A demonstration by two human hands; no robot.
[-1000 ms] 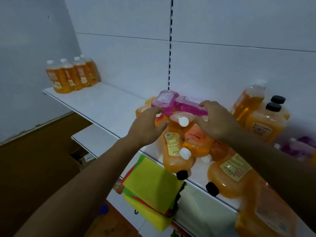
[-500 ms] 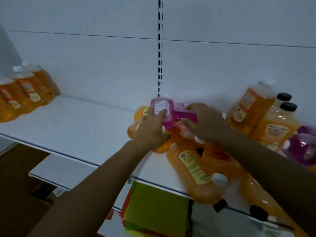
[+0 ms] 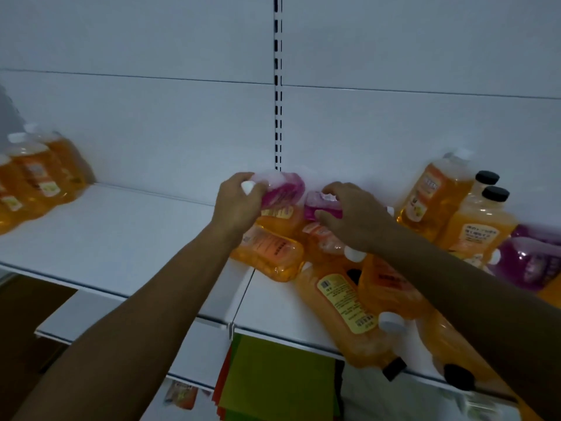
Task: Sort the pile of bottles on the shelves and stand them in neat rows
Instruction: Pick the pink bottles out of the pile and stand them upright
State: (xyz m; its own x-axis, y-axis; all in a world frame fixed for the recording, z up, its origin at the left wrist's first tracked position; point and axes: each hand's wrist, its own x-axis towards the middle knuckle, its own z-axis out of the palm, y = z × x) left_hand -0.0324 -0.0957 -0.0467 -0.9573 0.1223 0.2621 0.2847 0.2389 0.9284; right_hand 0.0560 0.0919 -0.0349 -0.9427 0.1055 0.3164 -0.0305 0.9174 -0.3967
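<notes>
A pile of orange bottles [image 3: 340, 293] lies on its side on the white shelf [image 3: 121, 238], some with white caps, some with black. On top of the pile are two pink bottles. My left hand [image 3: 236, 205] grips the left pink bottle [image 3: 282, 189] near its white cap and holds it tilted above the pile. My right hand [image 3: 355, 217] curls round the second pink bottle [image 3: 318, 206], which lies against the pile. A row of orange bottles [image 3: 33, 183] stands upright at the far left of the shelf.
At the right, three orange bottles [image 3: 476, 220] stand against the back wall, beside purple bottles [image 3: 528, 259] lying down. A lower shelf [image 3: 91, 317] sticks out underneath, with green and yellow cloths [image 3: 273, 378] below it. A slotted upright [image 3: 277, 86] runs up the back panel.
The view has swung right and closer to the shelf. My left hand has lifted and turned its pink bottle away from the other one; my right hand stays on the second pink bottle.
</notes>
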